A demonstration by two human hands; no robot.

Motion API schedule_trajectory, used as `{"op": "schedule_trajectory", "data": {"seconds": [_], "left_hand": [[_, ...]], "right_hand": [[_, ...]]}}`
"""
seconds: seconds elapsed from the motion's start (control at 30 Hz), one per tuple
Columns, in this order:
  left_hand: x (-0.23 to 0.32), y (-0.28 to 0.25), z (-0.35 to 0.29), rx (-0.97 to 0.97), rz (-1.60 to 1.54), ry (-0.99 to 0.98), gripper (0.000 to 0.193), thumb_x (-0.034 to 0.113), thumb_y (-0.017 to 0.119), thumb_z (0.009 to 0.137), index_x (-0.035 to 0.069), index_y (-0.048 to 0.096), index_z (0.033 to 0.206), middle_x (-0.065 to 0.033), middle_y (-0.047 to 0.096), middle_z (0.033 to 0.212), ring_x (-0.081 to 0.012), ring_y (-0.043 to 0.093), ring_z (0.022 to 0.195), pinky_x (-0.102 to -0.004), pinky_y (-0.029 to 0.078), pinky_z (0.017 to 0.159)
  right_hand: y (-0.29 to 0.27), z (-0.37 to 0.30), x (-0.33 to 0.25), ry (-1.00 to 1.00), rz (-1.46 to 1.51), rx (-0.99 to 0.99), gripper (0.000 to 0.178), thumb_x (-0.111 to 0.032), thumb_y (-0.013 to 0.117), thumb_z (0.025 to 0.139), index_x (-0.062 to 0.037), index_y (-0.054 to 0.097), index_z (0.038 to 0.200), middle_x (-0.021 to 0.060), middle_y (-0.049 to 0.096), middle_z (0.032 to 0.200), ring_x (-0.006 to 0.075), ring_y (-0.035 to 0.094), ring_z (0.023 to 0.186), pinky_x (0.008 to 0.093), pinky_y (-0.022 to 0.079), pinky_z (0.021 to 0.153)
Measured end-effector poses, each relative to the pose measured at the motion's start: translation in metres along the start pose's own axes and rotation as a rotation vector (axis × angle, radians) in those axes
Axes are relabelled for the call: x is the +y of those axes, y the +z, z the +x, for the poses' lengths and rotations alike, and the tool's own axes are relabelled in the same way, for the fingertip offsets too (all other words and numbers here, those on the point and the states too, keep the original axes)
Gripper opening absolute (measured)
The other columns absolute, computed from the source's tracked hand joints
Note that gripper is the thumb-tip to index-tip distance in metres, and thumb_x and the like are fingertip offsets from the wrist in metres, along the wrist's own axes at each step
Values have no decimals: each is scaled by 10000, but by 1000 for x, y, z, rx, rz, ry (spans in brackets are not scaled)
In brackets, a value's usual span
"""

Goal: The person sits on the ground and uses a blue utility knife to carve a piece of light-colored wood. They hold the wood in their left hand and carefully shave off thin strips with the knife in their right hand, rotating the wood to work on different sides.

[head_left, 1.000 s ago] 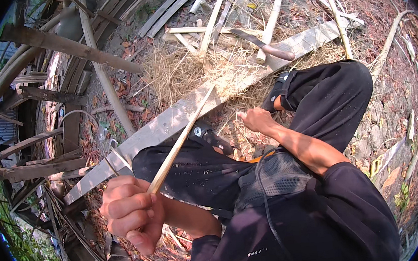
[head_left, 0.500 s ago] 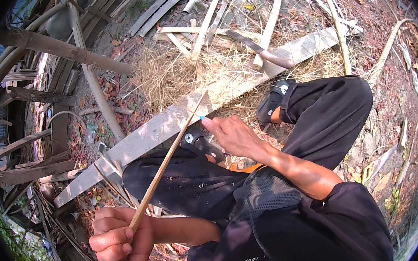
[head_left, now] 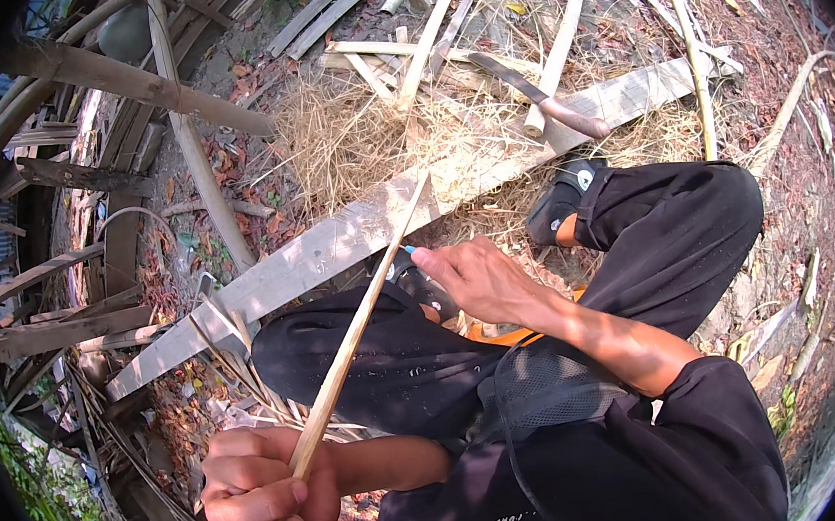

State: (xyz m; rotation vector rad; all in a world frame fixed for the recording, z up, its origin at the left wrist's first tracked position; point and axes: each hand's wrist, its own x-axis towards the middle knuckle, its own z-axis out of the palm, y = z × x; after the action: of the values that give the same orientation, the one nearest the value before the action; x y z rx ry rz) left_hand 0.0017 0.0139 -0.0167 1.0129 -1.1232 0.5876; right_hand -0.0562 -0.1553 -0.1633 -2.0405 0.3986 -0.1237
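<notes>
My left hand (head_left: 270, 498) is closed around the lower end of a long, thin bamboo strip (head_left: 354, 355). The strip slants up and away over my left leg, its tip above the wooden plank (head_left: 283, 270). In my closed right hand (head_left: 477, 277) is a small tool with a blue part (head_left: 408, 249), touching or very close to the strip's upper portion. Most of that tool is hidden by my fingers, so its kind does not show. A large curved knife (head_left: 534, 96) with a wooden handle rests across the plank's far right part.
Pale shavings (head_left: 345, 152) are heaped around the plank. Split bamboo pieces (head_left: 431, 38) lie scattered beyond it. Stacked poles and timber (head_left: 134, 82) crowd the left side. My bent legs (head_left: 662, 237) flank the work, with dry leaves on the ground.
My right hand with the small tool has drawn slightly back along the strip toward me. The left hand and strip have shifted a little lower and right in view.
</notes>
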Motion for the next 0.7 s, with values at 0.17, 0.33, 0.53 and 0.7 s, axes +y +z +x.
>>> {"op": "schedule_trajectory", "data": {"seconds": [0.17, 0.33, 0.53, 0.7], "left_hand": [[-1, 1, 3, -135, -143, 25, 342, 319, 416, 822, 113, 346, 558, -22, 400, 524, -76, 200, 376, -244, 181, 430], [-3, -7, 9, 35, -70, -21, 335, 290, 402, 805, 66, 374, 558, -84, 438, 498, -104, 302, 348, -234, 204, 378], [-7, 3, 21, 73, 174, -67, 317, 278, 372, 826, 64, 358, 593, -86, 406, 545, -140, 345, 457, -282, 346, 470], [-5, 22, 24, -27, 108, 15, 340, 238, 414, 765, 8, 441, 516, -94, 448, 445, -150, 409, 383, -272, 394, 411]], "right_hand": [[9, -3, 5, -15, 6, 77, 615, -463, 376, 948, 12, 592, 622, 237, 527, 535, 428, 544, 558, 484, 447, 598], [21, 7, 3, 4, -168, 162, 620, -488, 401, 932, 13, 631, 649, 259, 566, 577, 421, 593, 601, 491, 480, 619], [2, 18, -23, 221, -231, -22, 723, -573, 284, 935, 40, 661, 865, 290, 626, 916, 371, 638, 879, 459, 496, 789], [5, 17, 167, 621, -565, -174, 532, -460, 293, 961, -91, 584, 1210, 108, 625, 1157, 306, 602, 1053, 423, 448, 907]]}}
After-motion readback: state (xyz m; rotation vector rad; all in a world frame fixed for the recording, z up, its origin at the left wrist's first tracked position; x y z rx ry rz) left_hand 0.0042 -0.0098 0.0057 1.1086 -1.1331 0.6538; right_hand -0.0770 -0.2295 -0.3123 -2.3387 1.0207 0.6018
